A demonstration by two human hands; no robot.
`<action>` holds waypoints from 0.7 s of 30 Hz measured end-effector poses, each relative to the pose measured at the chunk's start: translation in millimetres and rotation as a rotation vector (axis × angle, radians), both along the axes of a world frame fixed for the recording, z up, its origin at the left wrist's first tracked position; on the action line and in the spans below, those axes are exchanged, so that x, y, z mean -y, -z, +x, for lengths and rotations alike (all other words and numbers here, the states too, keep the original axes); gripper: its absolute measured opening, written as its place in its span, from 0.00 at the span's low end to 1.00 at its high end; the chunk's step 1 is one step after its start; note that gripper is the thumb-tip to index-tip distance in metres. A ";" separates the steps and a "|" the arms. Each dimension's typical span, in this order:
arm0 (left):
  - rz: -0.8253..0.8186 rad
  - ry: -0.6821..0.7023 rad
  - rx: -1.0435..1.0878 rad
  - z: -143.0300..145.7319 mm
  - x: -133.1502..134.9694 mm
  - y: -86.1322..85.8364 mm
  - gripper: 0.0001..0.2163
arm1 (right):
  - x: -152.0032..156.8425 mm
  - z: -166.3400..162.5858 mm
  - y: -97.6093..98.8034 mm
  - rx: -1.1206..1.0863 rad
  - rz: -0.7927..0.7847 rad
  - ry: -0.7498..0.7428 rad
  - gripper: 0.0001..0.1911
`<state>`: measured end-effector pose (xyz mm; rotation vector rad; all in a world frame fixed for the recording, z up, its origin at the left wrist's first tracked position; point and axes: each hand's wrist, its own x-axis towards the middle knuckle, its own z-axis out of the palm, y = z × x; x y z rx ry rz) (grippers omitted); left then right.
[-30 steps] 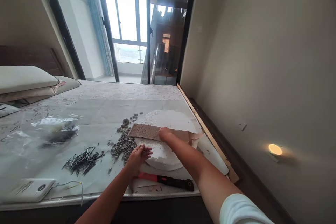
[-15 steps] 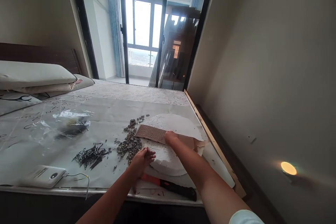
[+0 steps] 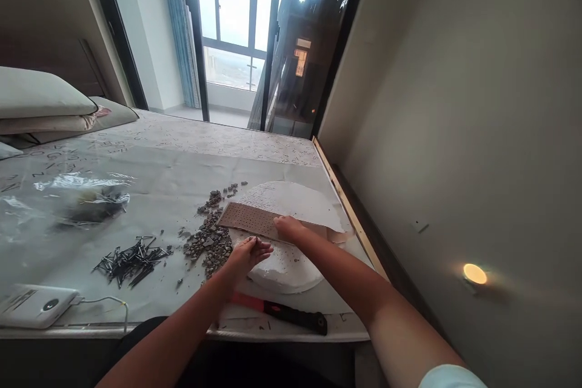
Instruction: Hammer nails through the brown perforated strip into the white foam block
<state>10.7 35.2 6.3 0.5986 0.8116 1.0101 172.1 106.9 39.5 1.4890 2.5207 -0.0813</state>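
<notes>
A brown strip dotted with small holes (image 3: 250,218) lies across a round white slab (image 3: 284,273). My right hand (image 3: 287,228) is closed over the middle of the strip, with its fingertips down at the surface; whatever they pinch is hidden. Just in front of the strip, my left hand (image 3: 252,253) has thumb and forefinger pressed together, the other fingers loosely stretched. A tiny dark bit shows at those fingertips, too small to name. Grey stone chips (image 3: 209,242) are heaped left of the slab. Below my left hand lies a hammer (image 3: 291,315) with a red and black handle, its head hidden.
A pile of dark nails (image 3: 131,260) and a clear plastic bag (image 3: 91,200) lie to the left on the sheet-covered bed. A white power bank (image 3: 40,306) with a cable is near the front edge. A wooden rail (image 3: 345,200) and the wall bound the right side.
The view has tilted down and swung slightly right, so everything sits further left. My left hand has come a little nearer the right one. My right hand stays on the strip.
</notes>
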 end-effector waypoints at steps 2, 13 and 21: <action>0.000 0.007 0.029 3.8 -3.9 0.2 0.08 | 2.7 1.9 -2.2 -0.013 0.016 -0.016 0.11; -0.045 -0.017 0.065 3.1 -17.3 10.8 0.07 | 3.8 18.9 -22.3 -0.071 -0.007 0.000 0.13; -0.043 0.063 0.018 -3.1 -3.3 2.0 0.06 | 47.6 -14.0 -52.2 -0.281 -0.117 -0.162 0.08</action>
